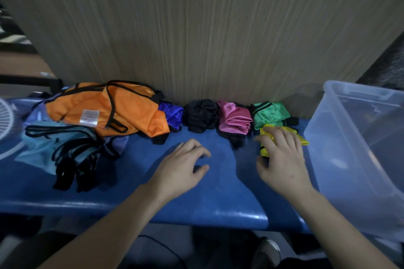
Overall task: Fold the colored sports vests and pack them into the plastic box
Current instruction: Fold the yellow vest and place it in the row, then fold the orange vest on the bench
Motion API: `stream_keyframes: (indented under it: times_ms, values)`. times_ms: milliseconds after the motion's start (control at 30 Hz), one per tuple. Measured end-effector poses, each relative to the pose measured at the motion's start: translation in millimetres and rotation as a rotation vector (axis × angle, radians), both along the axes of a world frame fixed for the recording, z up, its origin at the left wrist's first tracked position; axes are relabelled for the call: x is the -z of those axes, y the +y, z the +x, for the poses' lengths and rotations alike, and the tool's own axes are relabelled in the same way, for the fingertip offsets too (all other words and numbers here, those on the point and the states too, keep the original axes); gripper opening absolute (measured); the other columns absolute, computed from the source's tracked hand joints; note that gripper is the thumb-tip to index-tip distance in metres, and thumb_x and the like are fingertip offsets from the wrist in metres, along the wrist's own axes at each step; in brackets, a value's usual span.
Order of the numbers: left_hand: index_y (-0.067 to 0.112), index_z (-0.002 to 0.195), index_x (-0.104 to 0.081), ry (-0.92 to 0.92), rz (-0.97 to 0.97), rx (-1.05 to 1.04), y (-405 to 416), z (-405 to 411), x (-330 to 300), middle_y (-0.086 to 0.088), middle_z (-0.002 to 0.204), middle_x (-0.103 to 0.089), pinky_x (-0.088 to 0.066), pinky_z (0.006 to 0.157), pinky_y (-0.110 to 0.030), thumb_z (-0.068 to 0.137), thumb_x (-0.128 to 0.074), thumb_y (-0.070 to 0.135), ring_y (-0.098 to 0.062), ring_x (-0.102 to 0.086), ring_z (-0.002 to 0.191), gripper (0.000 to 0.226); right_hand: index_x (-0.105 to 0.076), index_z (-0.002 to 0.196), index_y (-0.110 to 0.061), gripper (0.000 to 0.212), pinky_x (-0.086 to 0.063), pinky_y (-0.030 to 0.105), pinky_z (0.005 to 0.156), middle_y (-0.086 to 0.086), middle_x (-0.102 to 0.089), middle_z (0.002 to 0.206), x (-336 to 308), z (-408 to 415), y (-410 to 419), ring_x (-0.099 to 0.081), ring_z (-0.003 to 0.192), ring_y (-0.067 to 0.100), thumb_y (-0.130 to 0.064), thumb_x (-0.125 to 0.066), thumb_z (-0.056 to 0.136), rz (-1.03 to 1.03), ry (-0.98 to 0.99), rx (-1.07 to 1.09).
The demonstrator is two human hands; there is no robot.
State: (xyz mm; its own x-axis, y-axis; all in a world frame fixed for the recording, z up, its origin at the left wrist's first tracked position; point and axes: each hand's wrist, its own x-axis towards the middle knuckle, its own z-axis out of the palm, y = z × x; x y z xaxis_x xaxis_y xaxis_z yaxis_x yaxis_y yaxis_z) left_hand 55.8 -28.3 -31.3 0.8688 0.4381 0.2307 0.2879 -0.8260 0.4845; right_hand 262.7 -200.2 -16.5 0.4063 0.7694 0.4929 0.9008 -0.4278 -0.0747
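Orange vest (105,109) beside folded bundles (234,119)

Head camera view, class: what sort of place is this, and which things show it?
Probably a sports-kit storage or sorting corner, not a playing area: bundled vests such as the orange vest lie on a blue table against a wood-grain panel, beside a clear plastic box.

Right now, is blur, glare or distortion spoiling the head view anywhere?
Head view: dim overall; wide-angle bending curves the blue table edge; right hand and yellow vest slightly motion-blurred; soft glare on the plastic box wall; folded vests by the wall stay readable.
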Motion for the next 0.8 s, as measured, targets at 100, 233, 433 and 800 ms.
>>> stream_keyframes:
  times_ms: [100,233,433,800]
  values:
    - [0.031,0.12,-0.059,-0.01,0.014,-0.027,10.5,-7.2,-2.8,0.02,0.116,-0.046,-0.048,0.088,-0.028,0.097,-0.058,0.037,0.0,-0.048,0.115,0.024,-0.066,0.111,-0.018,0.042,-0.038,0.051,0.105,0.005,-0.059,0.123,-5.6,-12.4,11.3,-0.05,0.123,0.034,-0.026,-0.057,0.071,0.002,0.019,-0.076]
    - [0.029,0.119,-0.061,-0.034,0.011,-0.09,29.8,-22.2,-4.5,0.018,0.115,-0.047,-0.05,0.088,-0.031,0.097,-0.06,0.033,0.001,-0.049,0.113,0.023,-0.064,0.112,-0.022,0.038,-0.042,0.042,0.099,-0.002,-0.059,0.112,-9.7,-31.1,33.6,-0.053,0.113,0.027,-0.032,-0.053,0.076,-0.011,0.062,-0.153]
    - [0.022,0.11,-0.067,-0.125,0.119,-0.221,59.8,-54.8,-4.4,0.012,0.108,-0.056,-0.051,0.086,-0.038,0.088,-0.07,0.02,-0.013,-0.053,0.103,0.022,-0.064,0.114,-0.024,0.037,-0.042,0.039,0.088,-0.004,-0.062,0.109,-3.7,-61.7,75.0,-0.055,0.106,0.024,-0.032,-0.061,0.078,-0.054,0.104,-0.221]
    - [0.017,0.107,-0.067,-0.17,0.411,-0.492,115.5,-91.0,-16.3,-0.005,0.11,-0.056,-0.047,0.084,-0.044,0.074,-0.08,0.015,-0.027,-0.054,0.099,0.036,-0.061,0.118,-0.024,0.037,-0.046,0.036,0.09,-0.006,-0.065,0.109,7.1,-108.5,160.0,-0.057,0.102,0.02,-0.037,-0.07,0.085,-0.012,0.565,-0.24]
